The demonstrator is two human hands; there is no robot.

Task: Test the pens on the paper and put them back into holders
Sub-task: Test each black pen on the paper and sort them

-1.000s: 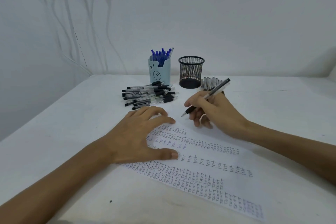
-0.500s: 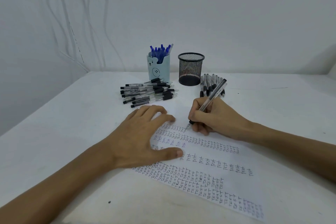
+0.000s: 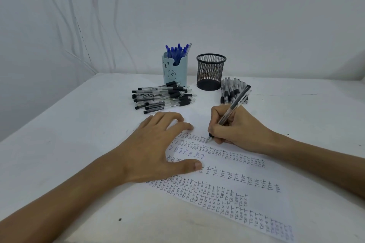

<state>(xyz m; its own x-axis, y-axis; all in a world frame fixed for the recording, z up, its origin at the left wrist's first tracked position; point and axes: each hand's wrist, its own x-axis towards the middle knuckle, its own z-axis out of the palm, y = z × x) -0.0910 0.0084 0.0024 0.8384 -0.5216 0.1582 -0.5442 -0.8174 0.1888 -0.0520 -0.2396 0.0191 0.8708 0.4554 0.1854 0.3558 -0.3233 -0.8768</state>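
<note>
My right hand (image 3: 235,128) grips a black pen (image 3: 232,110) in a writing hold, its tip touching the paper (image 3: 256,175) at the end of the top row of "TEST" words. My left hand (image 3: 156,146) lies flat on the paper's left part, fingers spread, pressing it down. A pale blue bear holder (image 3: 174,71) at the back holds several blue pens. Beside it stands a black mesh holder (image 3: 211,72); no pens show above its rim. A pile of black pens (image 3: 164,97) lies left of centre and another pile (image 3: 233,89) lies behind my right hand.
The white table (image 3: 69,140) meets a white wall at the back and on the left. Cables (image 3: 83,25) hang down the wall at the upper left. A small dark speck (image 3: 119,219) sits on the table near the front.
My right hand has come down and toward me, bringing the pen tip from above the sheet onto the top row of writing. My left hand has stayed on the paper.
</note>
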